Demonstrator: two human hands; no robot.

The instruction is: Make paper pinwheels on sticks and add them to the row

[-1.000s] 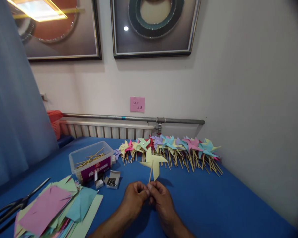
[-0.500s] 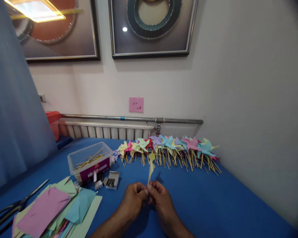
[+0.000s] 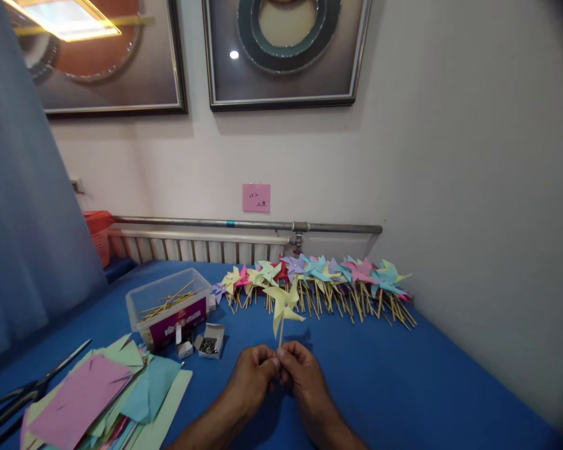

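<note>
Both of my hands meet low in the middle of the view and pinch the thin wooden stick of a pale yellow paper pinwheel [image 3: 283,304]. My left hand [image 3: 253,372] and my right hand [image 3: 303,374] have their fingertips pressed together on the stick's lower end. The pinwheel stands upright above them, its blades facing me at a slight angle. Behind it a long row of finished pinwheels [image 3: 328,278] in yellow, pink, blue and purple lies along the wall.
A clear plastic tub [image 3: 169,304] of wooden sticks stands left of my hands, with two small open boxes of pins [image 3: 209,341] beside it. Coloured paper squares [image 3: 98,394] are piled at lower left, next to black scissors [image 3: 19,394]. The blue table [image 3: 403,375] meets the wall on the right.
The yellow pinwheel has turned on its stick between my fingers: flat-on a second ago, edge-on half a second ago, now angled again. My hands have stayed in place.
</note>
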